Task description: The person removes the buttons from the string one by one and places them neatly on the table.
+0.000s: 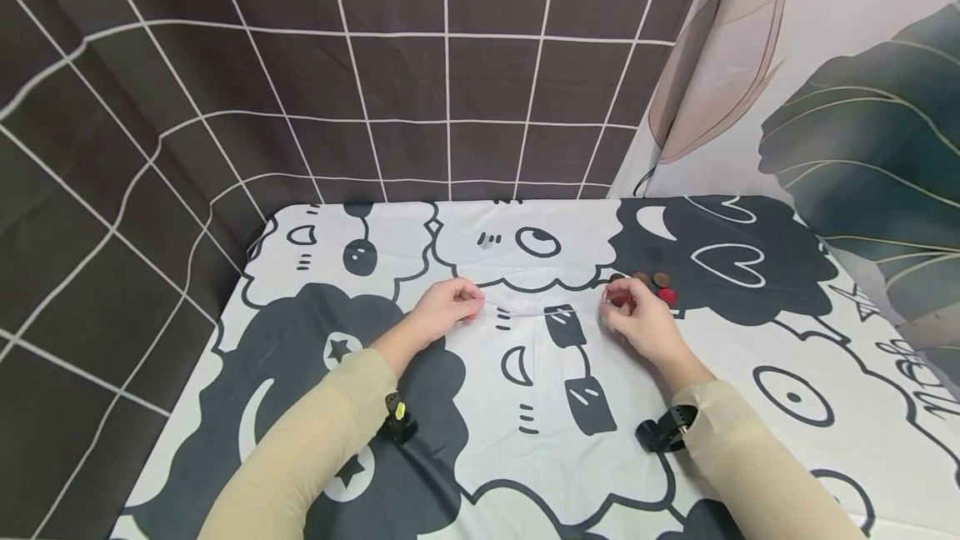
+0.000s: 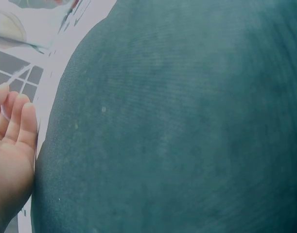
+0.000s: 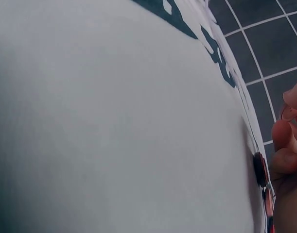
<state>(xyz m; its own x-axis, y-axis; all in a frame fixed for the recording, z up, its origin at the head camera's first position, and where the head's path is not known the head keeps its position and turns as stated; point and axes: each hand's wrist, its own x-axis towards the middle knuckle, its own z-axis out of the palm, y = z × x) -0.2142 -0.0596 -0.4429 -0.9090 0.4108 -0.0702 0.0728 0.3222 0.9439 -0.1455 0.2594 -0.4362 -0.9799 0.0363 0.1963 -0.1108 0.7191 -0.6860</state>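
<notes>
A thin, pale, see-through string (image 1: 528, 314) stretches between the two hands, sagging slightly over the white part of the cloth. My left hand (image 1: 447, 307) pinches one end between thumb and forefinger; in the left wrist view the string (image 2: 20, 73) runs out from the fingertips. At the other end my right hand (image 1: 637, 319) has thumb and forefinger closed together, with a fine strand showing at the fingertips in the right wrist view. Just beyond that hand lie several small round discs, among them a brown disc (image 1: 661, 280) and a red disc (image 1: 667, 297), some partly hidden by the fingers.
A black-and-white cartoon cloth (image 1: 517, 473) covers the table. Behind it hangs a dark curtain (image 1: 397, 73) with a white grid, and at the right a leaf-patterned curtain (image 1: 862, 132). Each wrist wears a black strap with a small camera.
</notes>
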